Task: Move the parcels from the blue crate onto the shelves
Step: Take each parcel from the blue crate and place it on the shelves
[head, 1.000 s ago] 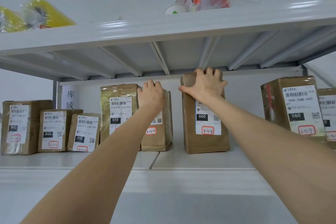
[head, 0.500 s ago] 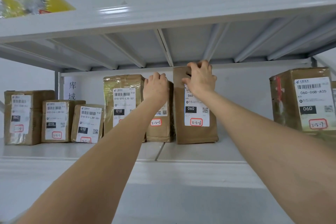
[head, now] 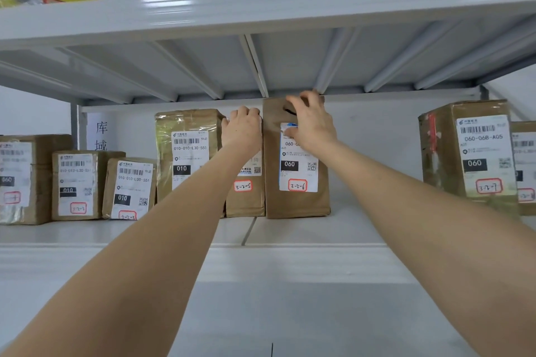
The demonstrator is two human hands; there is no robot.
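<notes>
Parcel (head: 295, 203), tall brown cardboard w/ "060" label, stands upright on white metal shelf (head: 290, 232), just beside shorter brown cardboard parcel (head: 245, 203). R hand (head: 311, 127) curls fingers over its top edge; L hand (head: 242, 130) grips shorter one's top.

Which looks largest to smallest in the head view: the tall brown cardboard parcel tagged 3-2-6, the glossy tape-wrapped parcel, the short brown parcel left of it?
1. Tall brown cardboard parcel tagged 3-2-6.
2. Glossy tape-wrapped parcel, close second; forearm hides part.
3. Short brown parcel, clearly smallest.
</notes>
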